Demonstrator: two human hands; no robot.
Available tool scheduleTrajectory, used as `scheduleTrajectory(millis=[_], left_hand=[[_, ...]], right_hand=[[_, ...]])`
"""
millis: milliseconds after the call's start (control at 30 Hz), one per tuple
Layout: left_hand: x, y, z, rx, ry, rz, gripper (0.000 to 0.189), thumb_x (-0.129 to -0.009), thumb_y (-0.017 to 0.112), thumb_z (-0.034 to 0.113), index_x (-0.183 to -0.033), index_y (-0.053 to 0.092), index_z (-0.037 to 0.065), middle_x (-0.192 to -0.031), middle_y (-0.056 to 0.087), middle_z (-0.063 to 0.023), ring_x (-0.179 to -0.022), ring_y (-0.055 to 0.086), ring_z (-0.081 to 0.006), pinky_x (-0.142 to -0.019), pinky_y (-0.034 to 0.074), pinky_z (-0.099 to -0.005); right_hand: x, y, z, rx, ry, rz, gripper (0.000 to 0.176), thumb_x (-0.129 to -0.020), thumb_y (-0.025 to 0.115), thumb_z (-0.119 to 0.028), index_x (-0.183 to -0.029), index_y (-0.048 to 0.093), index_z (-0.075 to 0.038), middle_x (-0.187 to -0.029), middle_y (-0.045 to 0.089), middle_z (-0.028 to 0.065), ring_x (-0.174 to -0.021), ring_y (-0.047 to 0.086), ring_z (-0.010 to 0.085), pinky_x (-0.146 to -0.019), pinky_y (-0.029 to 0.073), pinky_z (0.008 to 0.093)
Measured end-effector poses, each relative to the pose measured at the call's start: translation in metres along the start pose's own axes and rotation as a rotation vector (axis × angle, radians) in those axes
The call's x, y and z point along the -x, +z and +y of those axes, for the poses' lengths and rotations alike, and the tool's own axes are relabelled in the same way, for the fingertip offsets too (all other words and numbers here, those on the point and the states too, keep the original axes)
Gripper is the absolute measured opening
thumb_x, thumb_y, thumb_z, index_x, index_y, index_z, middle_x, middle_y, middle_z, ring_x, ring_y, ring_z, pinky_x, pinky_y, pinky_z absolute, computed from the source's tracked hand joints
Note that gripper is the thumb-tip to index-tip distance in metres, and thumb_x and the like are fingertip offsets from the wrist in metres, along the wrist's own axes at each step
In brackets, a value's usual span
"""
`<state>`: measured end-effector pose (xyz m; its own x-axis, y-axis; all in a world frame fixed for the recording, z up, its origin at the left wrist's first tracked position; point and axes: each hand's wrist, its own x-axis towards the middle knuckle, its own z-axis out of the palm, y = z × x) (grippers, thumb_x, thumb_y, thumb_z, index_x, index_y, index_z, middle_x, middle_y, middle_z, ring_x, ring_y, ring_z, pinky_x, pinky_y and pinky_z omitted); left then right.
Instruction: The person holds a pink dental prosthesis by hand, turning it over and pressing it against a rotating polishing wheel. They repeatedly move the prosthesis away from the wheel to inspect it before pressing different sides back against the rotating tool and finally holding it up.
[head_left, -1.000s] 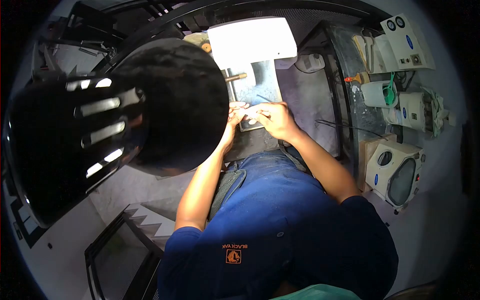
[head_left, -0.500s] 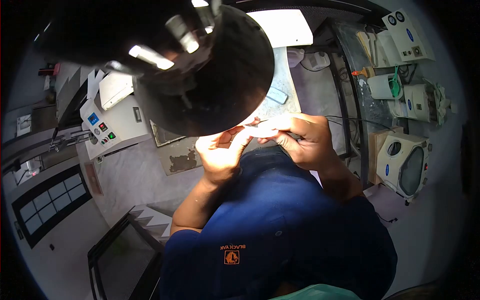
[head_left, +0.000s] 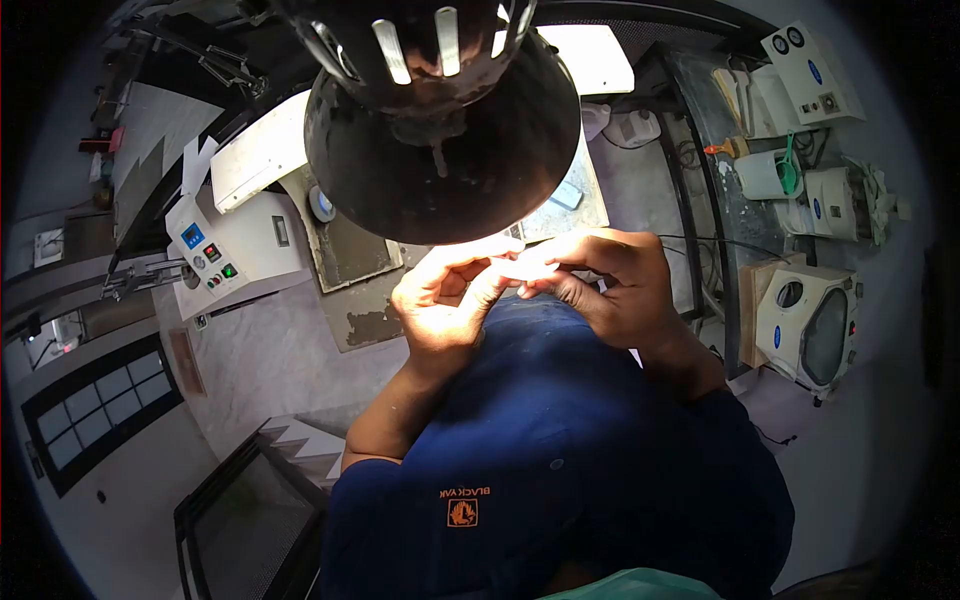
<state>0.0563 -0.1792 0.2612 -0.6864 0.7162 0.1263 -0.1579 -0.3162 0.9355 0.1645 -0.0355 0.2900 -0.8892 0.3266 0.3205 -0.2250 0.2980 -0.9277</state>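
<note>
Under a black lamp shade (head_left: 440, 160), both hands meet in bright light just in front of the blue shirt. My left hand (head_left: 440, 300) is closed, its thumb and fingers pinching one side of a small white piece (head_left: 527, 268). From the other side, my right hand (head_left: 615, 280) grips the same piece with bent fingers and thumb. Glare washes out the piece, and the fingers cover part of it, so its exact kind cannot be made out. Beyond the right hand, a grey-blue block (head_left: 566, 194) lies on the lit work surface (head_left: 593, 205).
The lamp shade hangs close above the hands. To the left stands a white machine (head_left: 240, 250) with buttons and a display. On the right are a white container with a green scoop (head_left: 789, 175), a brush (head_left: 728, 148) and a white device with a dark window (head_left: 808, 325).
The lamp shade appears farther right and higher in view, uncovering more of the bench at left. Both hands stay together on the white piece, with small finger shifts.
</note>
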Motion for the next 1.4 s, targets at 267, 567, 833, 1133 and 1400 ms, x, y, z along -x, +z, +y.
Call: scheduleTrajectory(millis=[267,567,833,1133,1400], left_hand=[[-0.001,0.014,0.010,-0.138,-0.070,0.151,0.022,-0.082,0.061,-0.004,-0.103,0.056,-0.009,-0.099,0.061,-0.0155,-0.090,0.061,-0.0187,-0.081,0.049,-0.0281],[0.006,0.024,-0.007,-0.074,-0.098,0.078,0.023,-0.083,0.059,-0.004,-0.106,0.059,-0.006,-0.095,0.063,-0.0116,-0.086,0.062,-0.0151,-0.077,0.050,-0.0247],[0.002,0.021,-0.011,-0.168,-0.048,0.114,0.010,-0.085,0.056,-0.004,-0.094,0.061,-0.006,-0.088,0.063,-0.0091,-0.080,0.061,-0.0140,-0.072,0.049,-0.0238],[-0.004,0.013,-0.032,-0.469,0.074,0.019,0.006,-0.087,0.056,-0.002,-0.092,0.059,-0.004,-0.083,0.061,-0.0052,-0.076,0.057,-0.0090,-0.072,0.046,-0.0212],[-0.027,0.017,-0.069,-0.205,-0.121,-0.031,0.009,-0.086,0.057,-0.001,-0.095,0.058,-0.002,-0.088,0.060,-0.0047,-0.082,0.056,-0.0086,-0.077,0.045,-0.0222]], right_hand=[[0.002,-0.004,-0.001,0.335,-0.089,0.010,0.011,-0.075,0.067,0.001,-0.085,0.061,0.000,-0.075,0.066,0.0101,-0.067,0.066,0.0166,-0.058,0.050,0.0248],[0.011,0.013,0.020,0.484,-0.169,0.121,0.014,-0.073,0.069,-0.004,-0.084,0.060,-0.003,-0.073,0.061,0.0109,-0.060,0.060,0.0246,-0.055,0.048,0.0315],[0.013,0.013,0.017,0.422,-0.173,0.137,0.013,-0.073,0.070,-0.007,-0.080,0.061,-0.001,-0.072,0.061,0.0120,-0.062,0.061,0.0240,-0.055,0.047,0.0309],[0.004,-0.005,0.029,0.573,-0.129,0.262,0.016,-0.068,0.072,-0.001,-0.081,0.064,-0.001,-0.077,0.063,0.0098,-0.075,0.061,0.0215,-0.067,0.048,0.0313],[0.014,-0.015,0.075,0.162,0.143,0.244,0.011,-0.076,0.068,-0.001,-0.086,0.066,0.000,-0.078,0.066,0.0083,-0.069,0.062,0.0120,-0.064,0.049,0.0234]])
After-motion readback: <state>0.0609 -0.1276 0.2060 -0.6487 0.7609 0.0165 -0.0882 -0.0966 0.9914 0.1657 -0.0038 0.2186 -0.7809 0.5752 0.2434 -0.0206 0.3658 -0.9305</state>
